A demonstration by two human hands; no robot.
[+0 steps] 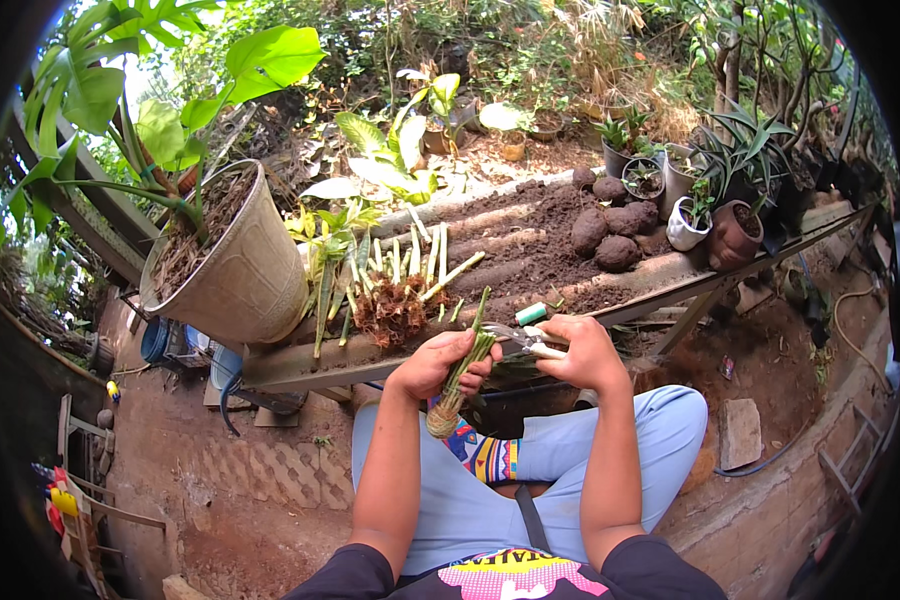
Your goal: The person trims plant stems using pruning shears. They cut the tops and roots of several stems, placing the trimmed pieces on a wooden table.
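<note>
My left hand (pixel 444 365) is closed around a bundle of green plant stems (pixel 478 346), whose lower end is a ball wrapped in twine or fibre (pixel 443 420). In my right hand (pixel 581 352) is a pair of pruning shears (pixel 526 339) with pale handles, its blades touching or very near the upper stems. A small green spool of thread (pixel 531 313) lies on the bench just beyond the shears. Behind my left hand, cut pale-green stems (pixel 414 259) stand in and around a mass of reddish-brown roots (pixel 390 311).
A large pot (pixel 229 255) with a monstera stands at the bench's left. Several dark soil balls (pixel 617 253), a white pot (pixel 688 225) and a brown pot (pixel 735 235) are at the right. Loose soil (pixel 495 270) covers the corrugated bench top. Its front edge (pixel 390 369) runs before my knees.
</note>
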